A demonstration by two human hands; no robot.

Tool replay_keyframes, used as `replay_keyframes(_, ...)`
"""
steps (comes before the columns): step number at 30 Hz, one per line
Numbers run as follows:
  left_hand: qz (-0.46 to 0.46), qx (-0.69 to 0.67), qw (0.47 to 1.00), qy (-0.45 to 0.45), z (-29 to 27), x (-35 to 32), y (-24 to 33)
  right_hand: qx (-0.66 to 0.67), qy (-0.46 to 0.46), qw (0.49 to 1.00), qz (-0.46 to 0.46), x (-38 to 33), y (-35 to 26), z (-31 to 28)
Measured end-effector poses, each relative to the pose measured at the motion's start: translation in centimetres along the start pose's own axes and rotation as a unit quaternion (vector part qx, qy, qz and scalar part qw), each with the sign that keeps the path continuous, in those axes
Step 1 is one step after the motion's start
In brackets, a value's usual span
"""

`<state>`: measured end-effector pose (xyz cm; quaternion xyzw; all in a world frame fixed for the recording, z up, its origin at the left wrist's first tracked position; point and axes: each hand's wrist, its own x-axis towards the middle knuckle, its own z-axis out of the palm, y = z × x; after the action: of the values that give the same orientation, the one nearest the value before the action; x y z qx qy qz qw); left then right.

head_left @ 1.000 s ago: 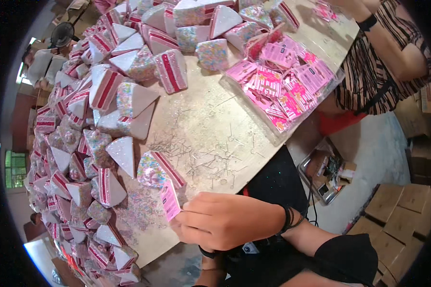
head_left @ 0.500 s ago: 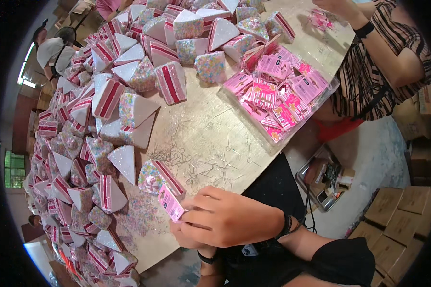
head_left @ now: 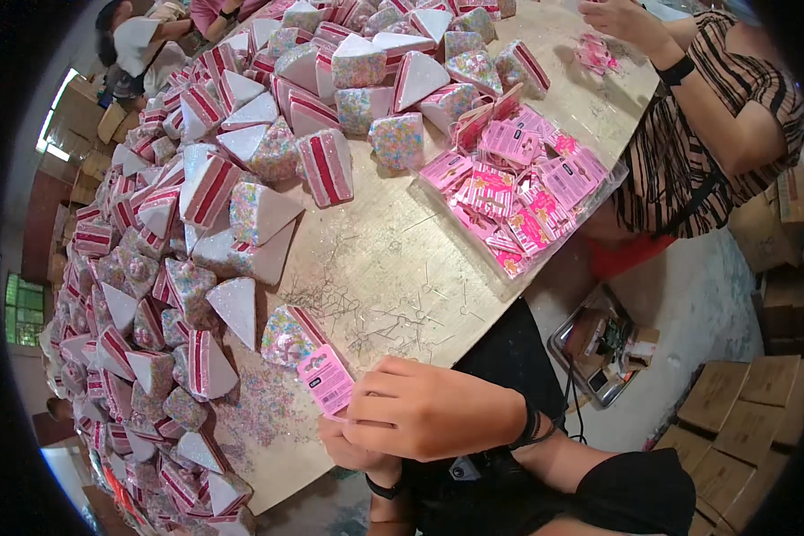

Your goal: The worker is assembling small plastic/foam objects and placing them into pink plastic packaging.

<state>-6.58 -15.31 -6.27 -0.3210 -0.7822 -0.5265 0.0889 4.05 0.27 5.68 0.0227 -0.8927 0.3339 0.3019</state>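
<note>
view: head, single fisheye | position: above near edge of table (head_left: 402, 268) | facing: steeply down and forward, toward far edge | range: close over hands, rim bends | shared: none

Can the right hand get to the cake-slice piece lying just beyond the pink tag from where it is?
Probably yes. The right hand sits at the pink tag, and the cake-slice piece lies right behind the tag on the table, with nothing between them.

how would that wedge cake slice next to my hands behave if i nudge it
The sprinkle-covered cake-slice wedge looks like light foam, so it would probably slide easily. Flat faces mean it shouldn't roll. Loose sprinkles nearby hint that its coating may shed.
</note>
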Motion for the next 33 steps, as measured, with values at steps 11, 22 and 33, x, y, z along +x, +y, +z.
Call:
replay_keyframes(11,0.072,-0.052,0.996,-0.025,0.7,1.6,2.7,-0.008,0.000,1.000,0.000,0.0,1.1,0.9)
replay_keyframes(22,0.111,-0.002,0.993,0.039,0.7,0.7,1.5,0.083,0.013,0.996,-0.011,0.6,2.9,2.6)
replay_keyframes(33,0.107,-0.055,0.987,0.109,1.6,1.3,3.0,0.210,-0.020,0.976,-0.045,1.0,4.0,2.7)
